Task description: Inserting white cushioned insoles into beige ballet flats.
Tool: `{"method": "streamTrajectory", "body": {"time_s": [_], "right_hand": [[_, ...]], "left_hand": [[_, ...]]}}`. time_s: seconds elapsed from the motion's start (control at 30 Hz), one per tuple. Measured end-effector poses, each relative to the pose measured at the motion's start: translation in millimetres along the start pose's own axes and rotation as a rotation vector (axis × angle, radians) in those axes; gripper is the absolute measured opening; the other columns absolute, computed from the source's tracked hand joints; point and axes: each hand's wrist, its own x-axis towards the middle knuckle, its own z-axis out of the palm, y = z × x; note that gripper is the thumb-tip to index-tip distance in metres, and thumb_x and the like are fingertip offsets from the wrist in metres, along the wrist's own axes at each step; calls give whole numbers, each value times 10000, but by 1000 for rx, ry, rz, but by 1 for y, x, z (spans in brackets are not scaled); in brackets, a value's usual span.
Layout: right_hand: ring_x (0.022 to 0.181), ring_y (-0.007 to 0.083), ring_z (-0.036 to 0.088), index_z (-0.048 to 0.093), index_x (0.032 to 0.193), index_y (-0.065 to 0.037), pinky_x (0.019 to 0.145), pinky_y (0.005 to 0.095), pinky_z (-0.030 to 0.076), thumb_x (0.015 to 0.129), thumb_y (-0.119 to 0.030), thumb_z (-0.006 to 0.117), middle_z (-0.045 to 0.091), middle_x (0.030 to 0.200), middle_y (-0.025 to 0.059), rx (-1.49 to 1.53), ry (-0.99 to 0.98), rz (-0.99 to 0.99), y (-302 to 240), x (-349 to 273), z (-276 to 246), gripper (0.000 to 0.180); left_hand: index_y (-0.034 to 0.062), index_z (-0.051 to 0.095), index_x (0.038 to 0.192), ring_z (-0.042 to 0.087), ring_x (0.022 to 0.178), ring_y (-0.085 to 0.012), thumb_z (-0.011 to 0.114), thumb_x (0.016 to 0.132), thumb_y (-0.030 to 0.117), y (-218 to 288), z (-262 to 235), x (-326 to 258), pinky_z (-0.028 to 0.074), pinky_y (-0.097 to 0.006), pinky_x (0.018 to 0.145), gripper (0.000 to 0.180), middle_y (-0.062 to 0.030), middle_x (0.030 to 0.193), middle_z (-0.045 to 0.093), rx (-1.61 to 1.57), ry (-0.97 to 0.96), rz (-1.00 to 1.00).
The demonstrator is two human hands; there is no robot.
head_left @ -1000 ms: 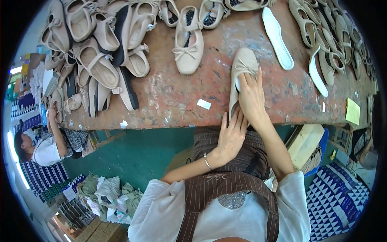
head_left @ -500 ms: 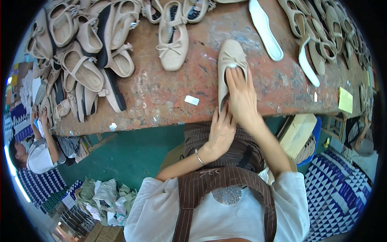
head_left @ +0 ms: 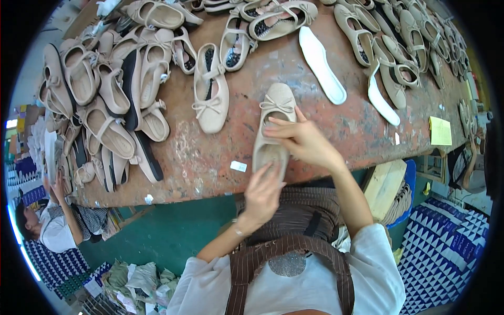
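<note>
A beige bow-front shoe [head_left: 278, 100] lies on the workbench in front of me, toe pointing away. My right hand [head_left: 307, 139] grips its right side, with some fingers reaching across the opening just behind the bow. At the heel, my left hand [head_left: 261, 197] has its fingertips on the pale insole inside the shoe and its thumb by the outer edge; these fingers are slightly blurred. To the left rests another beige shoe [head_left: 212, 115] with a strap and a dark patterned inside. A white insole [head_left: 323, 65] lies beyond my right hand, and a second white insole [head_left: 382, 100] farther right.
Beige shoes are heaped at the left [head_left: 110, 126] and the far right [head_left: 415, 31] of the workbench [head_left: 184, 178]. A small white label [head_left: 238, 166] and a yellow paper [head_left: 440, 131] lie near its front edge. Another person [head_left: 55, 226] works at the left.
My right fingers have come back from inside the toe to the opening and side. My left hand has moved from behind the heel onto the insole. The whole view has shifted.
</note>
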Motion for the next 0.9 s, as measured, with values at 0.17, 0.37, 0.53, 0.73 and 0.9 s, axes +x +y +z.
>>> {"method": "streamTrajectory", "body": {"time_s": [0.17, 0.37, 0.53, 0.73, 0.9], "right_hand": [[1044, 341, 620, 660, 1194, -28, 940, 466, 469, 836, -123, 692, 656, 1140, 180, -417, 609, 266, 45, 10, -73, 373], [1079, 349, 555, 565, 1302, -41, 851, 449, 482, 852, -230, 709, 578, 1160, 189, -699, 389, 357, 98, 30, -60, 510], [667, 295, 624, 471, 1415, -54, 637, 373, 508, 895, -44, 553, 674, 841, 135, -255, 487, 474, 74, 18, -77, 526], [1356, 254, 450, 416, 1417, 104, 1136, 379, 341, 943, -177, 533, 479, 1436, 205, 950, 425, 237, 40, -42, -122, 564], [997, 209, 658, 581, 1248, 90, 924, 344, 519, 924, -87, 644, 669, 1124, 166, 753, 592, 215, 36, -116, -134, 374]], "left_hand": [[-51, 692, 934, 626, 902, -268, 674, 884, 110, -42, -167, 48, 493, -405, 801, 170, -159, 1001, 692, 239, 433, 40], [-45, 646, 1185, 609, 929, -183, 622, 964, 221, -44, -398, 203, 470, -308, 863, 346, -122, 1069, 701, 1073, 752, 115], [-7, 686, 1021, 632, 1002, -348, 623, 906, 159, -72, -246, 243, 481, -449, 903, 212, -211, 1009, 679, 1395, 138, 24], [-40, 679, 871, 666, 848, -451, 692, 749, 112, -129, -8, 311, 547, -497, 763, 195, -283, 883, 674, 492, -126, -183], [23, 707, 944, 672, 725, -200, 705, 748, 64, -99, -32, 319, 498, -318, 638, 200, -142, 796, 713, 115, 30, -257]]}}
